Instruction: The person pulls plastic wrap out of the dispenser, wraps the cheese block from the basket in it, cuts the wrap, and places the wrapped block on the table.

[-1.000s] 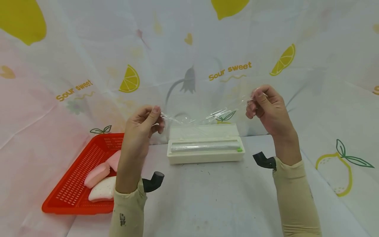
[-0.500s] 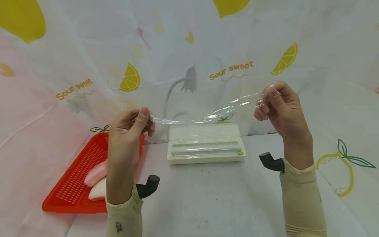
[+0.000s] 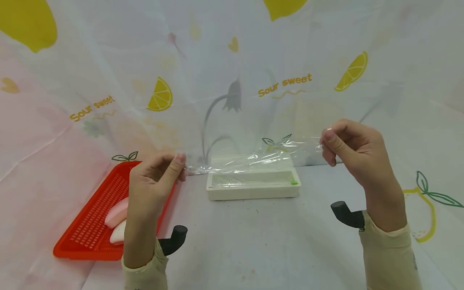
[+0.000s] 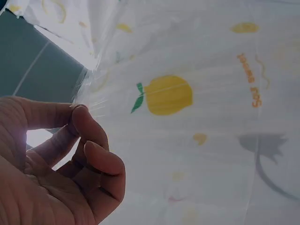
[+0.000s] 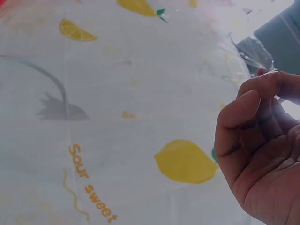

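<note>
A sheet of clear plastic wrap [image 3: 250, 161] hangs between the two hands, sagging a little in the middle. My left hand [image 3: 152, 185] pinches one end between thumb and forefinger; my right hand [image 3: 359, 151] pinches the other end, somewhat higher. Behind and below the sheet stands a white wrap dispenser box [image 3: 253, 192], its lid raised at the back and a green slider [image 3: 294, 182] at its right end. The sheet partly covers the view of the box's inside. In the left wrist view, thumb and fingertips of the left hand [image 4: 70, 159] meet at the film's edge.
On the left stands a red perforated basket [image 3: 85, 229] holding a pink piece [image 3: 117, 213] and a white piece [image 3: 117, 233], partly hidden by the left forearm. A lemon-patterned cloth [image 3: 232, 60] hangs behind the white tabletop [image 3: 253, 241].
Both hands have moved apart, the left one leftward and the right one rightward, widening the wrap between them. Over the last half second both have come down, and the film now hangs before the box.
</note>
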Demonstrator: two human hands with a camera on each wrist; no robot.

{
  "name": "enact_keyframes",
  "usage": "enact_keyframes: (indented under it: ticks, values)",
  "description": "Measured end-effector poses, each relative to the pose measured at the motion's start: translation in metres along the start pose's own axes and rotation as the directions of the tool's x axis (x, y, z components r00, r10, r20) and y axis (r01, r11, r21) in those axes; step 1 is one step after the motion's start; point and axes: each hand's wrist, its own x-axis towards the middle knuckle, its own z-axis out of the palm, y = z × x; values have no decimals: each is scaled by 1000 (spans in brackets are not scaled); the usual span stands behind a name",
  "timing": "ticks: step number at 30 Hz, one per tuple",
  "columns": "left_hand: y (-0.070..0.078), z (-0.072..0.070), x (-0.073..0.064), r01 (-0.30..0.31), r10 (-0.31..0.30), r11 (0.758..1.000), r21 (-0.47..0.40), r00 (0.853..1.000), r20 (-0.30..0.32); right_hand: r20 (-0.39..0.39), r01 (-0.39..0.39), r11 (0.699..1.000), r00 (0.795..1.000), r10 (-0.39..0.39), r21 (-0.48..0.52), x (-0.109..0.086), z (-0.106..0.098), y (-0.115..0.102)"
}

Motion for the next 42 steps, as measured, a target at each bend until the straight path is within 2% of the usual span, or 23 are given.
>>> enact_keyframes:
  ticks: [3,5,8,10,12,15,17,19,21,23,24,26,28,30,32,34,36,42]
  values:
    - [-3,-4,-11,-64,56,988,142,997,61,49,-5,995,999,10,-102,-10,0,-7]
    - [-4,-7,-18,-99,80,969,224,992,94,104,7,983,994,12,-184,-17,-1,-11]
    - [-5,-12,-27,-126,90,953,276,986,139,216,77,965,976,-21,-253,-27,-3,-18]
    - [-6,-16,-31,-154,103,946,285,977,187,288,147,957,955,-71,-249,-32,-2,-21]
    - [-7,-21,-35,-183,116,949,257,960,256,342,197,954,933,-112,-224,-35,-1,-23]
    - [-9,-26,-39,-170,94,969,180,925,367,402,212,966,905,-137,-149,-40,1,-23]
    - [-11,-29,-42,-116,40,981,156,905,424,452,186,978,883,-123,-97,-43,0,-20]
    - [-13,-32,-45,-45,-32,987,154,884,467,513,139,989,853,-98,-42,-46,-1,-16]
    - [-16,-33,-48,5,-91,986,169,859,505,567,91,995,822,-51,-43,-51,-2,-12]
    - [-20,-35,-51,44,-139,982,182,826,546,606,47,997,795,4,-67,-58,-3,-6]
    - [-22,-35,-52,60,-165,978,197,806,569,621,20,996,783,35,-82,-62,-3,-3]
    - [-29,-35,-56,92,-222,968,234,754,619,649,-33,992,754,102,-118,-70,-3,5]
    - [-37,-34,-60,127,-292,950,286,686,667,678,-119,981,710,192,-153,-79,-1,13]
    - [-48,-33,-65,168,-365,927,334,609,705,699,-224,953,649,301,-203,-89,2,22]
    - [-60,-32,-71,211,-415,909,359,533,737,708,-338,904,569,418,-262,-99,6,30]
    - [-73,-31,-77,261,-459,888,378,470,754,712,-438,847,487,505,-301,-109,11,39]
    - [-86,-27,-84,300,-488,871,390,422,764,717,-499,803,422,554,-327,-118,16,47]
    - [-114,-12,-103,361,-552,819,446,286,783,737,-596,706,264,623,-383,-144,29,68]
